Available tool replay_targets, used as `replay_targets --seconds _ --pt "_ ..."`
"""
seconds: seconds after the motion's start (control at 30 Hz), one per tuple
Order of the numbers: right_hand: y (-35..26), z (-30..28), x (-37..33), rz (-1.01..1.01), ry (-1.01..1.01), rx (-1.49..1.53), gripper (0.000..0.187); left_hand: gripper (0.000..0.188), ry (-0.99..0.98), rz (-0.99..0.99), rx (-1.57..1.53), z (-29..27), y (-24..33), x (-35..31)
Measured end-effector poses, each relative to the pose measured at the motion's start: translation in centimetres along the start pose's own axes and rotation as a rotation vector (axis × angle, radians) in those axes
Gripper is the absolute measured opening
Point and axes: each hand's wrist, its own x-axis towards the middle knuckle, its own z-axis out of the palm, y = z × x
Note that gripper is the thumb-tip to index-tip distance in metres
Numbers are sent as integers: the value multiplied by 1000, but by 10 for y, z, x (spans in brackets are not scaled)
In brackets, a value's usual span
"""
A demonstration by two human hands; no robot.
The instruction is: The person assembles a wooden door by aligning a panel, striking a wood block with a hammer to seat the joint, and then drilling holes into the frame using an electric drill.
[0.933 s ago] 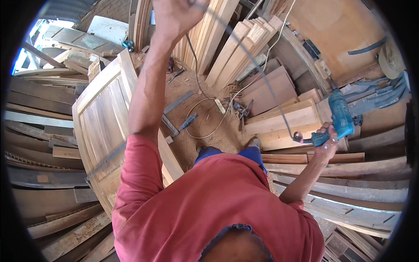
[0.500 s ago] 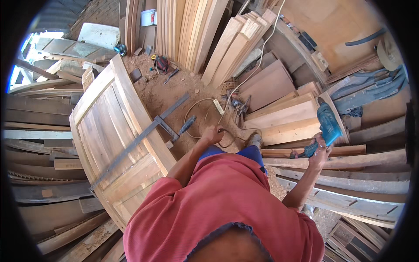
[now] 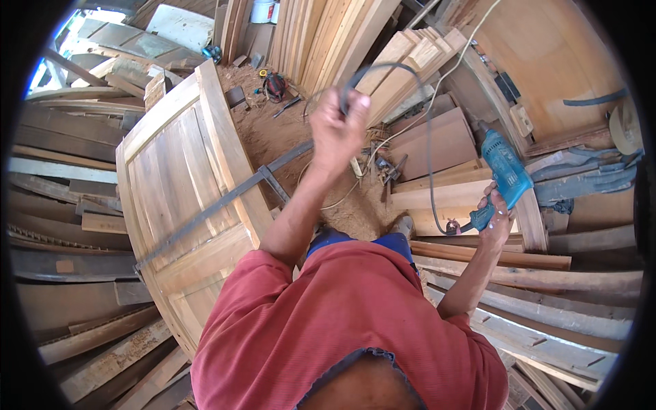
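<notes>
right hand (image 3: pixel 497 215) is wrapped round the handle of a teal plastic power drill (image 3: pixel 507 169), held out to the right of the body, chuck end pointing far & a bit left. left hand (image 3: pixel 339 130) is raised out front, near the middle, fingers curled round a thin dark flexible cable (image 3: pixel 429 150); cable loops up from the fist, arcs over to the right, drops & runs to the base of the drill handle.

at left: big pale-brown wooden panelled door (image 3: pixel 160 154) w/ a long grey steel bar clamp (image 3: pixel 212 210) across it, bar going out past the door's right edge, partly behind the left forearm. b/w door & feet, brown sawdust-strewn floor (image 3: pixel 242 147); on its far part, a small red & black round item (image 3: pixel 275 87), kind can't tell.

beyond left hand: tall stack of pale upright planks (image 3: pixel 328 41) + shorter stack of thick pale timbers (image 3: pixel 396 75) to its right. thin cream cord (image 3: pixel 470 42) runs from far right down twd the floor. white bucket (image 3: pixel 263 11) at the far edge. right of drill: blue-grey strips (image 3: pixel 581 181), material unclear.
</notes>
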Motion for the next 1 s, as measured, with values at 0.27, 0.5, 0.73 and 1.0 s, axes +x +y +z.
replay_targets --seconds 0.27,0.5,0.73,1.0 --pt "1 20 3 -82 -95 -82 26 11 -697 -428 224 -32 -145 -190" --pt "-2 11 -5 -57 -102 -121 33 43 -1340 -664 462 -31 -163 -214" --pt "-8 12 -6 -43 -152 -132 32 68 -1053 -702 630 -32 -186 -194" --pt "42 6 1 16 -405 -580 19 73 -381 -1278 -616 56 -105 -117"
